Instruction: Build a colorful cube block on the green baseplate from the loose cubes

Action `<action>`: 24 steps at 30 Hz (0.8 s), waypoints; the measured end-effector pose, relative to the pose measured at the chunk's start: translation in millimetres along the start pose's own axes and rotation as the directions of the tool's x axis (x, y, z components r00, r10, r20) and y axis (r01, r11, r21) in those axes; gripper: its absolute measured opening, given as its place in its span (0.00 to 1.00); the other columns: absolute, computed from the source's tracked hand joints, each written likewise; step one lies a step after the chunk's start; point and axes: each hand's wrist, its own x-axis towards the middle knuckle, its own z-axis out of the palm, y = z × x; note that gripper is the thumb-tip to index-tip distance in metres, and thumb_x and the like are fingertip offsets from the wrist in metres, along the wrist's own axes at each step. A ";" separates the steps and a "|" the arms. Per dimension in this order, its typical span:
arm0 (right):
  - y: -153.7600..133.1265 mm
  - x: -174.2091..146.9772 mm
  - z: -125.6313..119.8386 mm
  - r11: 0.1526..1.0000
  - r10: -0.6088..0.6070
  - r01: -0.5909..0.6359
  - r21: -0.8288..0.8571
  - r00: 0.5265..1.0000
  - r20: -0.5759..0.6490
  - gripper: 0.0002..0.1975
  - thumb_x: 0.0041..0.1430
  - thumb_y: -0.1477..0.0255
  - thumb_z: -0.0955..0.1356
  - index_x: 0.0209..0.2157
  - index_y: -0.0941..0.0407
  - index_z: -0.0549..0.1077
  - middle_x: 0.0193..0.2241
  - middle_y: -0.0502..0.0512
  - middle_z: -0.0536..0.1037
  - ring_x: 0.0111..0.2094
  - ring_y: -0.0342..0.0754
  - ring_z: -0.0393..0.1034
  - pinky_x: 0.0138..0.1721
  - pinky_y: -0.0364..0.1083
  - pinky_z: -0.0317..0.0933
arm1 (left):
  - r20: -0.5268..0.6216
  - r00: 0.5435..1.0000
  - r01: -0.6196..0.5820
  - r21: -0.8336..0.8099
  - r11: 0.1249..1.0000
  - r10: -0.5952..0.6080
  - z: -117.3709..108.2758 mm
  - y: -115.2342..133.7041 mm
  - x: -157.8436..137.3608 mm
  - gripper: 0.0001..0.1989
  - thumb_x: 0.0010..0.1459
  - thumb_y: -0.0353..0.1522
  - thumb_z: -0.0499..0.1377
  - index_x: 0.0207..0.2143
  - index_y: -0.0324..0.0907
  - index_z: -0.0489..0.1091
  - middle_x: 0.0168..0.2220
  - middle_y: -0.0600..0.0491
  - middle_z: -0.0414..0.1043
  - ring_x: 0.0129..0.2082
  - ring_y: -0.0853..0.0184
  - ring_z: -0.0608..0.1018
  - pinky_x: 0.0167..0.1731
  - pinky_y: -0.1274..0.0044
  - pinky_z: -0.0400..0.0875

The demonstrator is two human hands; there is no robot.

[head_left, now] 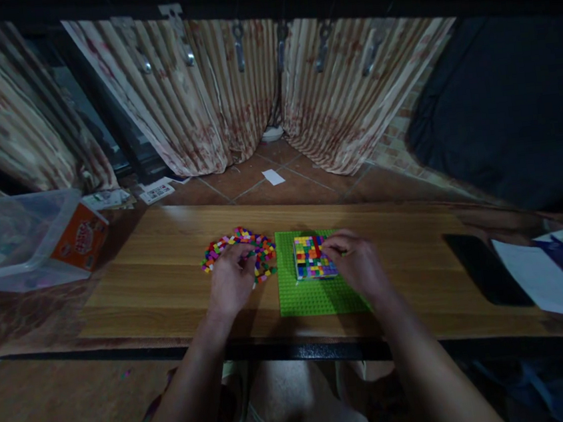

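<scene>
A green studded baseplate (301,299) lies on the wooden table. On it stands a low, multicoloured block of small toy bricks (309,256), packed closely together. My right hand (354,257) reaches over the block's right side with its fingertips pinched at the top; whatever is between them is too small to make out. Left of the baseplate is a loose pile of small coloured bricks (264,248). My left hand (233,276) is over the pile's front part, thumb and fingers drawn together. Its fingers hide part of the pile and anything they may hold.
A clear plastic box (23,245) with an orange label stands to the left. A dark flat object (486,270) and white paper (545,277) lie at the table's right end. Behind the table are striped curtains (209,98) and a white card (273,177) on the tiles.
</scene>
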 end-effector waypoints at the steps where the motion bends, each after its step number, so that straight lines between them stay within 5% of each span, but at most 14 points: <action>1: 1.0 -0.2 -0.6 1.000 -0.004 0.004 0.005 1.000 0.002 0.09 0.55 0.72 0.65 0.26 0.55 0.77 0.31 0.53 0.76 0.32 0.46 0.71 0.36 0.45 0.63 | -0.003 1.000 0.000 -0.001 1.000 0.000 -0.1 -0.5 -0.2 0.10 0.54 0.30 0.55 0.38 0.42 0.74 0.39 0.51 0.75 0.38 0.65 0.76 0.42 0.74 0.72; 10: 12.5 2.4 -4.7 0.986 0.130 -0.116 0.118 0.984 -0.120 0.12 0.54 0.63 0.67 0.31 0.56 0.78 0.32 0.57 0.77 0.32 0.48 0.71 0.36 0.48 0.65 | -0.012 1.000 0.029 0.011 1.000 -0.029 -0.1 -2.4 -1.3 0.11 0.54 0.29 0.55 0.39 0.43 0.74 0.39 0.51 0.75 0.38 0.65 0.76 0.42 0.73 0.71; 24: 32.1 0.6 4.1 0.908 0.303 -0.317 0.273 0.948 0.092 0.25 0.46 0.59 0.72 0.45 0.56 0.75 0.44 0.61 0.77 0.42 0.53 0.71 0.41 0.54 0.66 | -0.010 1.000 0.023 0.005 1.000 -0.023 -4.3 1.7 -1.6 0.10 0.54 0.28 0.56 0.38 0.42 0.74 0.39 0.50 0.75 0.38 0.65 0.76 0.42 0.73 0.71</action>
